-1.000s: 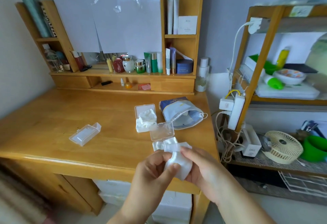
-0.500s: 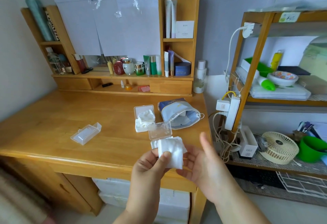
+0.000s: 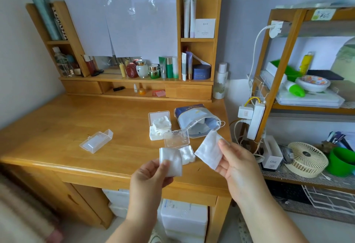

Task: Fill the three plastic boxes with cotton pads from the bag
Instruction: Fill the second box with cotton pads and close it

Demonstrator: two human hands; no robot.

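Note:
My left hand (image 3: 149,175) pinches a white cotton pad (image 3: 171,161) above the desk's front edge. A second cotton pad (image 3: 209,150) is pinched by my right hand (image 3: 236,164), held apart to the right. Behind them an open clear box (image 3: 187,153) holds pads, its lid (image 3: 176,138) raised. Further back a white open box (image 3: 154,135) is heaped with pads. The blue-grey bag (image 3: 196,122) lies open on its side next to it. A third clear box (image 3: 96,141) lies shut on the left of the desk.
The wooden desk (image 3: 57,127) has a shelf unit of cosmetics (image 3: 153,70) along its back. A white bottle (image 3: 221,81) stands at the back right corner. To the right is a wooden rack (image 3: 272,70) with a power strip (image 3: 255,120), cables and a fan (image 3: 307,158).
The pad stack held between both hands has been split: my right hand has drawn one pad away to the right, while my left hand keeps the other.

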